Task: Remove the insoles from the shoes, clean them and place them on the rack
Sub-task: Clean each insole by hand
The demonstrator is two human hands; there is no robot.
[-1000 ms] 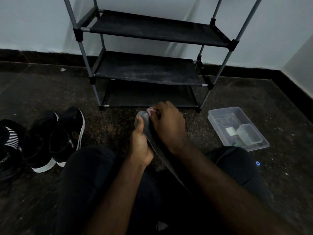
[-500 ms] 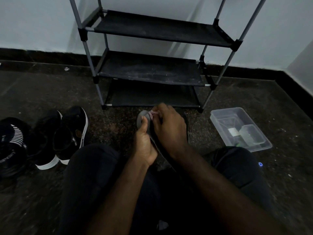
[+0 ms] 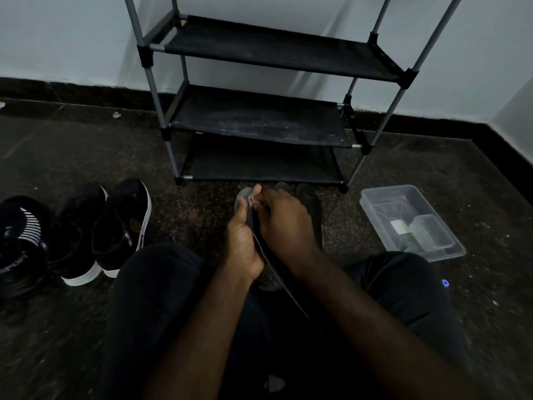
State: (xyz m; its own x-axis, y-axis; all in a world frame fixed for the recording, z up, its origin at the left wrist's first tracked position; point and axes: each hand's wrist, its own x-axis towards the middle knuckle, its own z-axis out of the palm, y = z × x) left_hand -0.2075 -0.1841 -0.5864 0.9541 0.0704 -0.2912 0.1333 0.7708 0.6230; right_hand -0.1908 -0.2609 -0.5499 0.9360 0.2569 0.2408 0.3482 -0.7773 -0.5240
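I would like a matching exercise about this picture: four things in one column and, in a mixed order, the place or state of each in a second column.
Things:
1. insole
2. pale cloth
3. rack
4. clear box

Places or states:
a. on the floor, to the person's right
b. gripped by the left hand
c. standing against the wall
d. pinched in the right hand

Pairs: 1-b, 2-d, 3-c, 4-a
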